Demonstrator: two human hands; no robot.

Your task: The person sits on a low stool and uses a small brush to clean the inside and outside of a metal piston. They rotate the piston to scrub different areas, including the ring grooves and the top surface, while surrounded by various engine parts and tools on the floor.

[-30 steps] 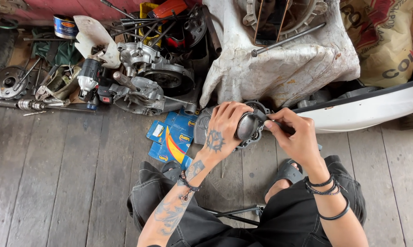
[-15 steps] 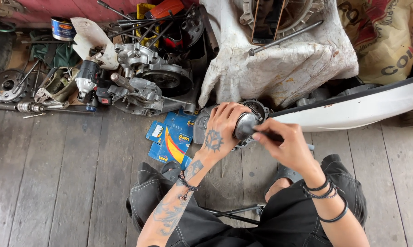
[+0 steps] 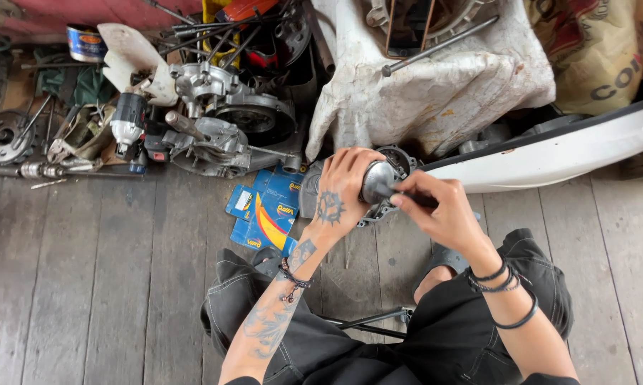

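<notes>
Two hands work at centre frame above the wooden floor (image 3: 107, 285). The left hand (image 3: 341, 189) is closed around a round metal engine part (image 3: 378, 182), gripping its left rim. The right hand (image 3: 439, 210), at 3 o'clock of the part, pinches a dark tool (image 3: 407, 197) against its face. Blue packets (image 3: 268, 214) lie at 9 o'clock; an engine case (image 3: 221, 117) at 10 o'clock.

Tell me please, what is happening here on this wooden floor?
A person sits on the plank floor and works on a round metal engine part. The left hand grips and steadies the part, while the right hand presses a dark-handled tool against its shiny dome. Blue boxes lie just beside it, and engine casings sit further back.
</notes>
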